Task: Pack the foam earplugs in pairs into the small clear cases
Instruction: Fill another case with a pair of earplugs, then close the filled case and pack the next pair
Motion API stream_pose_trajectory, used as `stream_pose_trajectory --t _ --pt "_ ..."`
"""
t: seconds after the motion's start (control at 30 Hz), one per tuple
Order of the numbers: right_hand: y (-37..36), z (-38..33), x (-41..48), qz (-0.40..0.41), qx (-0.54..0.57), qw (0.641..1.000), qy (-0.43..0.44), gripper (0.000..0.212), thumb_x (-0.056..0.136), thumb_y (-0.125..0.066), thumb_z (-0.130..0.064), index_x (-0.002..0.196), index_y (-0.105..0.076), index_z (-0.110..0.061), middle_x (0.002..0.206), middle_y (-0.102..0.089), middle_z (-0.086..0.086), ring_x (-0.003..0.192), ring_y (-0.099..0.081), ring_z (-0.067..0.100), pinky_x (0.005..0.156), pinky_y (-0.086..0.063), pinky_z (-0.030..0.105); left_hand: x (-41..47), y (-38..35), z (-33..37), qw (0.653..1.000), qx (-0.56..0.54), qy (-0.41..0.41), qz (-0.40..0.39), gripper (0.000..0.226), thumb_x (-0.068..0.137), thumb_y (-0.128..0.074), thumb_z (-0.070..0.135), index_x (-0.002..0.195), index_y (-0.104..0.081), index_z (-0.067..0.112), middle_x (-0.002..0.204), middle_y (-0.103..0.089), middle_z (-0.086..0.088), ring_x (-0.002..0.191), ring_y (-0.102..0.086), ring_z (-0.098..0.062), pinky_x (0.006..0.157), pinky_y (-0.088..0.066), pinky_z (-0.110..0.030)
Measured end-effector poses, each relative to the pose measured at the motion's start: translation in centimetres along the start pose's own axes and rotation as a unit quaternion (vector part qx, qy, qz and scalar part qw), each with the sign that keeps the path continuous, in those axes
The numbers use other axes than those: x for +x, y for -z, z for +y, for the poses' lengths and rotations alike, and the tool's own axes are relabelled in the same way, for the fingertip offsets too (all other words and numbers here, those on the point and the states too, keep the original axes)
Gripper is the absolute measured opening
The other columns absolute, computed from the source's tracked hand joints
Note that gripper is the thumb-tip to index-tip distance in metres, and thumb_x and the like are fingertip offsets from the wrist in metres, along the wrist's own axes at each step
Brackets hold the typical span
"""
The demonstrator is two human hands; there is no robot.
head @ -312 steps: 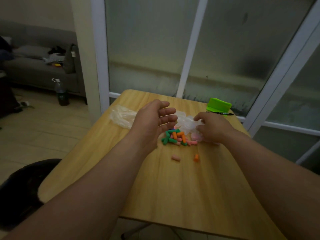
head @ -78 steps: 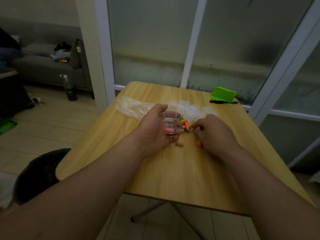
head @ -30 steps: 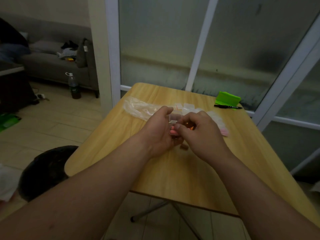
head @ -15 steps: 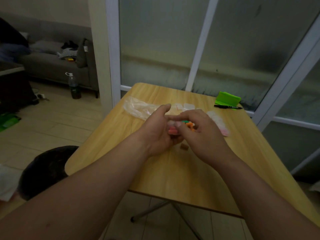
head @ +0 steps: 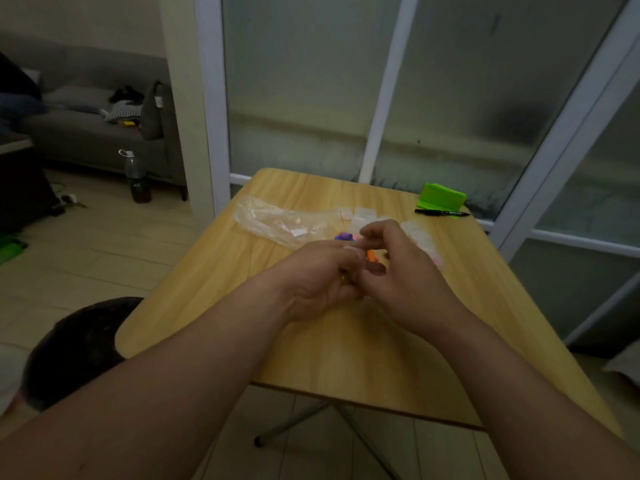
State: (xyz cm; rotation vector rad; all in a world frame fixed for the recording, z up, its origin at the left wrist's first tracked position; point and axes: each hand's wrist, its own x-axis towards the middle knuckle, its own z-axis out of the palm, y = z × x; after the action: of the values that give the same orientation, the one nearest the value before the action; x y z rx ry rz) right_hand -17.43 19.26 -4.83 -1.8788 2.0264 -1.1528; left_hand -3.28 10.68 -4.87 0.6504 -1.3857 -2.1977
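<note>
My left hand (head: 320,278) and my right hand (head: 401,271) meet over the middle of the wooden table (head: 346,348), both closed around a small clear case (head: 351,249) that is almost wholly hidden between the fingers. Just past my fingers lies a pile of loose foam earplugs (head: 372,255), orange, pink and purple, partly covered by my hands. Several small clear cases (head: 365,214) lie in a row behind the pile. Another case with pink earplugs (head: 437,259) rests to the right of my right hand.
A crumpled clear plastic bag (head: 273,221) lies left of the cases. A green box (head: 441,197) and a black pen (head: 441,213) sit at the table's far right corner. A dark stool (head: 79,344) stands left of the table; glass doors rise behind.
The open case with a pink earplug, held up in my left hand, is now enclosed by both hands. My right hand came over from the earplug pile to it.
</note>
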Motion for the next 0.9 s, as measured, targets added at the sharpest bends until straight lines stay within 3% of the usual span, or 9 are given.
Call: stream_pose_trajectory --t 0.1,0.17,0.23,0.3,0.43,0.5,0.57,0.73,0.9 --pt "0.3 0.7 -0.2 -0.007 -0.004 1.0 -0.014 0.069 0.091 -0.08 -0.037 0.15 -0.046 -0.03 0.134 -0.06 -0.015 0.112 -0.06 -0.007 0.088 -0.046 0.005 0.4 -0.3 -0.2 1.0 -0.013 -0.005 0.013 0.038 0.103 -0.044 -0.006 0.138 -0.059 -0.006 0.131 -0.067 -0.031 0.121 -0.07 -0.036 0.11 -0.049 -0.049" --pt "0.6 1.1 -0.4 0.008 -0.023 1.0 -0.015 0.067 0.091 -0.078 -0.039 0.149 -0.048 -0.03 0.138 -0.06 -0.013 0.122 -0.058 0.0 0.096 -0.047 0.015 0.7 -0.6 -0.3 1.0 -0.015 -0.013 0.024 0.039 0.102 -0.045 -0.008 0.14 -0.052 -0.012 0.129 -0.066 -0.035 0.119 -0.07 -0.04 0.109 -0.049 -0.054" --pt "0.9 1.3 -0.6 0.023 -0.043 0.999 0.0 0.057 0.091 -0.078 -0.039 0.143 -0.055 -0.03 0.133 -0.061 -0.013 0.123 -0.057 0.004 0.101 -0.05 0.027 0.8 -1.1 -0.3 0.999 -0.022 -0.016 0.033 0.039 0.103 -0.047 -0.006 0.142 -0.052 -0.008 0.125 -0.069 -0.034 0.11 -0.075 -0.037 0.091 -0.063 -0.047" --pt "1.4 1.5 -0.9 0.028 -0.052 0.998 0.012 0.047 0.091 -0.077 -0.041 0.134 -0.062 -0.032 0.123 -0.061 -0.014 0.117 -0.057 0.004 0.098 -0.051 0.03 1.0 -1.8 -0.4 0.999 -0.016 -0.018 0.03 0.036 0.105 -0.048 -0.003 0.141 -0.054 -0.005 0.124 -0.07 -0.031 0.105 -0.076 -0.034 0.073 -0.065 -0.036" --pt "2.6 2.0 -1.1 0.041 -0.062 0.997 0.019 0.027 0.095 -0.073 -0.038 0.122 -0.069 -0.034 0.113 -0.063 -0.016 0.107 -0.058 0.001 0.089 -0.049 0.023 1.8 -3.2 -0.7 0.999 0.03 -0.024 -0.003 0.031 0.108 -0.047 0.003 0.134 -0.063 -0.004 0.128 -0.071 -0.026 0.12 -0.071 -0.035 0.098 -0.06 -0.049" --pt "3.3 2.3 -1.2 0.045 -0.054 0.997 0.012 0.021 0.098 -0.072 -0.034 0.119 -0.07 -0.03 0.11 -0.065 -0.015 0.104 -0.059 -0.002 0.083 -0.045 0.012 2.1 -3.8 -0.6 0.999 0.038 -0.026 -0.013 0.03 0.108 -0.051 0.009 0.132 -0.064 -0.004 0.129 -0.069 -0.028 0.117 -0.07 -0.033 0.096 -0.061 -0.048" --pt "4.3 3.2 -1.1 0.058 -0.049 0.997 -0.007 0.022 0.099 -0.072 -0.035 0.12 -0.069 -0.029 0.111 -0.066 -0.015 0.103 -0.06 -0.004 0.08 -0.044 0.011 2.6 -4.5 -0.2 0.999 0.034 -0.032 -0.006 0.032 0.108 -0.055 0.017 0.132 -0.063 -0.004 0.128 -0.069 -0.03 0.114 -0.07 -0.032 0.096 -0.061 -0.044" --pt "7.5 8.5 0.1 0.15 -0.06 0.98 -0.115 0.038 0.093 -0.08 -0.037 0.126 -0.065 -0.026 0.113 -0.067 -0.008 0.103 -0.064 0.01 0.082 -0.049 0.025 4.3 -4.4 1.2 0.989 -0.05 -0.101 0.092 0.021 0.109 -0.053 0.016 0.125 -0.056 0.003 0.123 -0.07 -0.024 0.108 -0.076 -0.032 0.095 -0.062 -0.043" --pt "8.1 13.4 0.0 0.133 -0.106 0.966 -0.197 0.036 0.096 -0.077 -0.037 0.126 -0.064 -0.023 0.116 -0.067 -0.003 0.104 -0.065 0.02 0.094 -0.057 0.046 5.2 -4.2 1.5 0.981 -0.09 -0.117 0.129 0.027 0.106 -0.056 0.014 0.128 -0.057 -0.001 0.122 -0.071 -0.025 0.105 -0.077 -0.034 0.087 -0.065 -0.041"
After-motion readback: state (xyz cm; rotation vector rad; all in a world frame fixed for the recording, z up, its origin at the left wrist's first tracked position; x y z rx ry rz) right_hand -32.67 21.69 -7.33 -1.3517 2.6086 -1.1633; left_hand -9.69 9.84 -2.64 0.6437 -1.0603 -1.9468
